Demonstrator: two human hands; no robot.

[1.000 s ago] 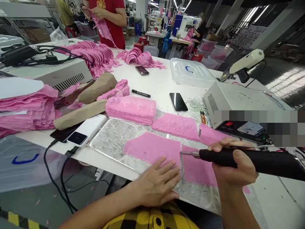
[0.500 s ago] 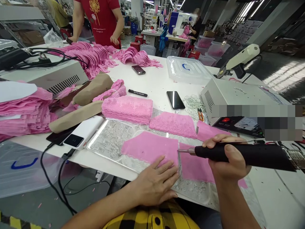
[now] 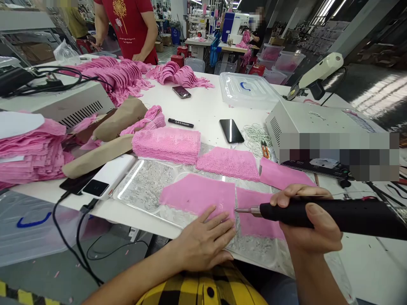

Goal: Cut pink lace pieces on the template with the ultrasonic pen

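At the table [image 3: 206, 110], left hand [image 3: 206, 241] lies seemingly flat.

black tool [image 3: 356, 215]: rear end runs off right edge, grip partly hidden by right hand [image 3: 310, 226] | pink fabric piece [image 3: 197, 195]: lower edge partly under left hand [image 3: 206, 241] | grey box [image 3: 318, 123]: front partly pixelated | marker [image 3: 181, 123]: lettering too small to read | red-shirted co-worker [image 3: 127, 27]: head cut off by top edge | pink stack [image 3: 30, 146]: left side cut off
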